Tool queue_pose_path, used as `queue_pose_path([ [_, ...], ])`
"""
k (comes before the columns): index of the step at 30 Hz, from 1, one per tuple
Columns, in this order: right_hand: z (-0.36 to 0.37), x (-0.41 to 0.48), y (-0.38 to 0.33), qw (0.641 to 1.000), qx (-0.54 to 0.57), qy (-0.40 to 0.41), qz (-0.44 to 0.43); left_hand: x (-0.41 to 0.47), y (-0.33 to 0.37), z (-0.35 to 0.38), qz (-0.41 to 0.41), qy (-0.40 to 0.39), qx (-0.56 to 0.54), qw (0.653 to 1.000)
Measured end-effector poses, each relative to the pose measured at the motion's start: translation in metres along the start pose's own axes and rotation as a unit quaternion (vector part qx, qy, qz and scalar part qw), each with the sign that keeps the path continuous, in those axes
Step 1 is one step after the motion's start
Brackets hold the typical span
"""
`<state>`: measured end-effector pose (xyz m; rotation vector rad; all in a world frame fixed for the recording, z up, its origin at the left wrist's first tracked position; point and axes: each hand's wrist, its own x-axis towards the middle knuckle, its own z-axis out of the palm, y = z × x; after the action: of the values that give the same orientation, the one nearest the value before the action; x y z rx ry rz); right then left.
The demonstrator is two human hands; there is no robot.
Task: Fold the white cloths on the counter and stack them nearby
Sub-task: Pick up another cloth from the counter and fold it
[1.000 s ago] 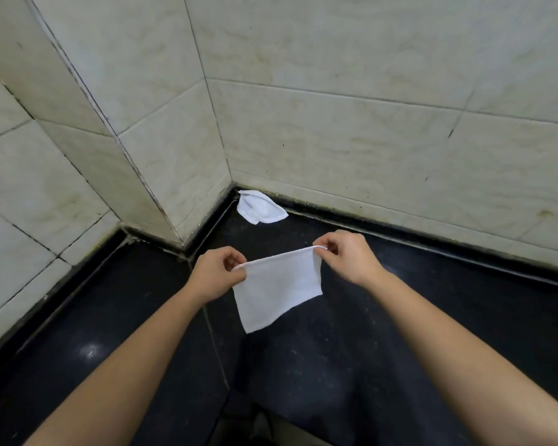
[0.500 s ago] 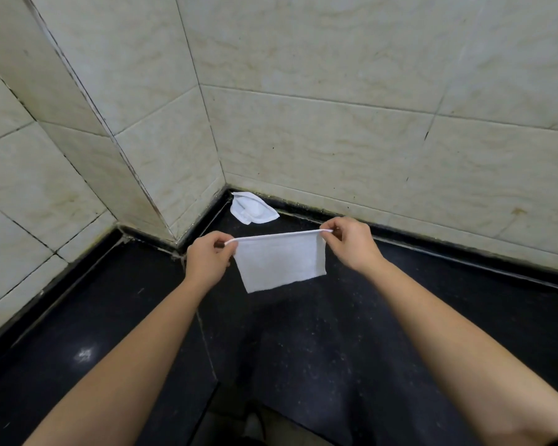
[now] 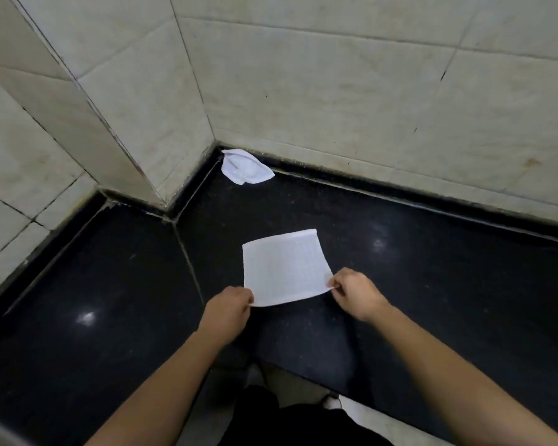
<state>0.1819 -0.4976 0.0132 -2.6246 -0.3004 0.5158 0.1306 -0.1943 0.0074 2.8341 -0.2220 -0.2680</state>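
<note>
The flat cloth (image 3: 284, 268) lies spread on the black counter (image 3: 432, 268), close to its front edge. The left hand (image 3: 227, 312) pinches the near left corner. The right hand (image 3: 356, 292) pinches the near right corner, fingers curled on the hem. The step in hand appears to be the first fold. The next move likely calls for lifting both near corners and laying them on the far edge, aligned. A crumpled cloth (image 3: 244, 165) sits in the corner against the tiled wall (image 3: 335, 91), well apart. The counter extends to the right, which looks suitable for stacking.
</note>
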Motion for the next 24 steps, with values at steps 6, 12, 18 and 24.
queue_pose_path([
  [6, 0.052, -0.035, 0.019, 0.990, -0.075, -0.119, -0.005, -0.034, -0.001, 0.045, 0.036, -0.156, 0.063, 0.985],
  [12, 0.043, -0.017, 0.023, 0.989, -0.083, -0.122, 0.008, -0.020, -0.011, 0.045, 0.000, -0.162, -0.034, 0.986],
  [18, 0.028, 0.040, 0.018, 0.986, 0.108, -0.004, 0.123, 0.033, -0.030, 0.037, -0.235, -0.071, -0.310, 0.919],
  [24, 0.026, 0.100, 0.008, 0.936, 0.264, 0.090, 0.217, 0.082, -0.041, 0.038, -0.378, 0.037, -0.465, 0.800],
])
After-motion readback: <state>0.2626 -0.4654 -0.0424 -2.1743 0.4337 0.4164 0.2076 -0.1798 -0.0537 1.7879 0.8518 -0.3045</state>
